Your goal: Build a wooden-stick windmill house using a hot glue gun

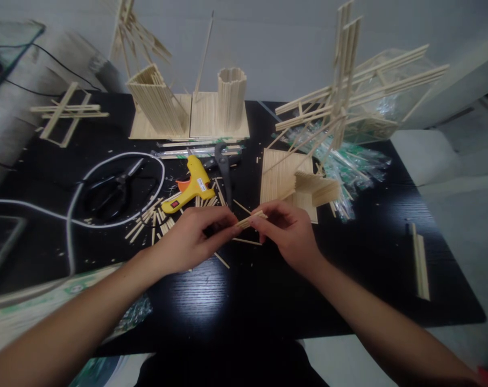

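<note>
Between both hands lies a small bundle of short wooden sticks (250,220), held level above the black table. My left hand (203,231) pinches its left end with thumb and fingers. At the other end my right hand (287,228) grips it the same way. Just beyond my left hand rests a yellow glue gun (193,185), with loose cut sticks (149,220) scattered under and beside it. A dark-handled tool (223,174) lies right of the glue gun. Past my right hand stands a stick-built model (282,172) on a flat stick base.
Two more stick models, a slanted tower (157,105) and a round one (232,99), stand at the back. Pliers (117,188) lie inside a white cable loop (163,172). Plastic-wrapped sticks (348,161) lie at right; a small strip of sticks (420,263) lies near the right edge.
</note>
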Motion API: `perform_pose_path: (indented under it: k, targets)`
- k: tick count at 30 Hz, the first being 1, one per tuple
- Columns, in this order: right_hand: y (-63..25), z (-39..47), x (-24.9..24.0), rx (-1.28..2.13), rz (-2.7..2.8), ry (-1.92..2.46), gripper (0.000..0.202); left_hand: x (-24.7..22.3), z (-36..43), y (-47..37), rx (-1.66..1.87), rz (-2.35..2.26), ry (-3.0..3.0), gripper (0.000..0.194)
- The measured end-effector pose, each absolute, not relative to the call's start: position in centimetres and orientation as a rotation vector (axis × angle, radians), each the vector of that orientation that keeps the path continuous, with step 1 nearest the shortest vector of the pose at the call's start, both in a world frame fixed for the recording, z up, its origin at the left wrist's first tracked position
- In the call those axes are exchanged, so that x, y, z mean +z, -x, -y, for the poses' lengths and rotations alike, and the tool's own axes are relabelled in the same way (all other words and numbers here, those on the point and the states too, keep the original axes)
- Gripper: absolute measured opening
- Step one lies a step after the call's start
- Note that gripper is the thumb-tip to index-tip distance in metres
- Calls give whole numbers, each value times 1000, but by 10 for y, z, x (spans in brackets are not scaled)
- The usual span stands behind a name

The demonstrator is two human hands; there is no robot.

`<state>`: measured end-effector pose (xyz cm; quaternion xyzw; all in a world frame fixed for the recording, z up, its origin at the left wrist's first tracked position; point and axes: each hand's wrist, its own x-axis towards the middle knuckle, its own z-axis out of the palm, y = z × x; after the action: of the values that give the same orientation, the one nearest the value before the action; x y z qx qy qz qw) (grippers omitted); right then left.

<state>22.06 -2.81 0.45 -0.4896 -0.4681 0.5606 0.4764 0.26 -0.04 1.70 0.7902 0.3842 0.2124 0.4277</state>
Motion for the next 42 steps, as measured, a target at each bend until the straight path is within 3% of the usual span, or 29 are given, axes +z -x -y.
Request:
perform_pose_path:
  k: [15,26,34,42]
  targets:
    - [-224,28,3,1383,1181,1114,13,16,-2,0,949,-1170,-1913,13]
    - [-220,29,-4,1321,1159,1144,13,17,-1,-5,713,-1074,-1507,24]
    - [-218,26,-6,1534,1009,1139,30,8,1,-5,653,-1080,-1786,14]
    - [-218,27,-12,1673,1007,1175,29,10,1,-5,692,-1010,-2012,7]
